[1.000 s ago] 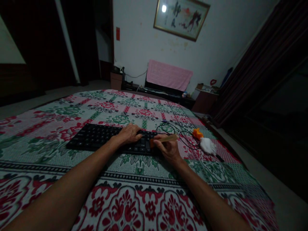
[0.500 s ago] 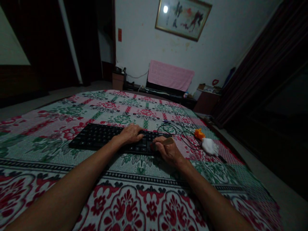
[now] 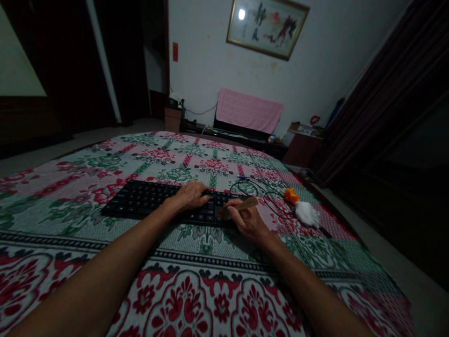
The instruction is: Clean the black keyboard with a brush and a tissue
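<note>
Bedspread (image 3: 201, 252): keyboard (image 3: 140, 201) under both hands (image 3: 191, 194) (image 3: 248, 223).

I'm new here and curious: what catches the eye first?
A patterned cover fills the foreground, with a black keyboard on it. The left hand rests on the keyboard; the right hand holds a wooden brush at its right end. Beyond, a pink cloth hangs below a framed picture.
</note>
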A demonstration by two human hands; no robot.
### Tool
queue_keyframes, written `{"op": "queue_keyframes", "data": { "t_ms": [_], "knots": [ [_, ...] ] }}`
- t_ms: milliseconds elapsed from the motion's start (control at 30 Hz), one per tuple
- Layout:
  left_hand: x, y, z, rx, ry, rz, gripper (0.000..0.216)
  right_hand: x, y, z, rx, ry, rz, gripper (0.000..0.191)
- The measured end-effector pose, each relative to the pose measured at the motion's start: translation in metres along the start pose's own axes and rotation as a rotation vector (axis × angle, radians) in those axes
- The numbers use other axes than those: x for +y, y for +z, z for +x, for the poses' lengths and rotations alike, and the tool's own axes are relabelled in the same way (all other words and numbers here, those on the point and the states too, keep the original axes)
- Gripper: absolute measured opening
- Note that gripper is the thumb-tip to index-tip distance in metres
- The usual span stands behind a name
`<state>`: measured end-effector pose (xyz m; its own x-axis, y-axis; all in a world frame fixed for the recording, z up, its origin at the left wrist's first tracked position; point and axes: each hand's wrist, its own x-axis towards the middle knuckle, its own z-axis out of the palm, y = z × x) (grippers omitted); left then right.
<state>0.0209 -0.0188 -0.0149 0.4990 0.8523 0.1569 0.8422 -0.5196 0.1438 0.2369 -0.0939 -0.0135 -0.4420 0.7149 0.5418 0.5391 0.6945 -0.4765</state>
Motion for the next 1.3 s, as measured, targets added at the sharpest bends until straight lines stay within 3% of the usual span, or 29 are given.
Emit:
{"op": "queue_keyframes", "data": {
  "t_ms": [100, 333, 700, 900, 1033, 1200, 1300],
  "knots": [
    [0.000, 0.000, 0.000, -0.004, -0.001, 0.017, 0.042, -0.006, -0.003, 0.000, 0.013, 0.033, 0.039, 0.027],
    [0.002, -0.003, -0.001, -0.012, 0.000, 0.021, 0.041, 0.007, -0.008, 0.000, 0.236, 0.088, 0.015, 0.027],
    [0.001, -0.001, 0.002, -0.010, -0.006, 0.010, 0.039, 0.003, -0.005, -0.003, 0.130, 0.083, 0.037, 0.030],
    [0.002, -0.004, 0.003, -0.013, 0.008, 0.032, 0.038, 0.007, -0.009, -0.001, 0.228, 0.099, 0.055, 0.030],
    [0.002, -0.005, 0.003, -0.032, 0.023, 0.031, 0.040, 0.012, -0.007, -0.003, 0.174, 0.058, 0.059, 0.025],
    [0.001, -0.005, 0.004, -0.046, 0.000, 0.027, 0.041, 0.006, -0.011, -0.002, 0.091, 0.069, 0.073, 0.034],
    [0.002, -0.005, 0.004, -0.052, -0.011, 0.011, 0.040, 0.006, -0.014, 0.000, 0.157, 0.096, 0.097, 0.034]
  ]
}}
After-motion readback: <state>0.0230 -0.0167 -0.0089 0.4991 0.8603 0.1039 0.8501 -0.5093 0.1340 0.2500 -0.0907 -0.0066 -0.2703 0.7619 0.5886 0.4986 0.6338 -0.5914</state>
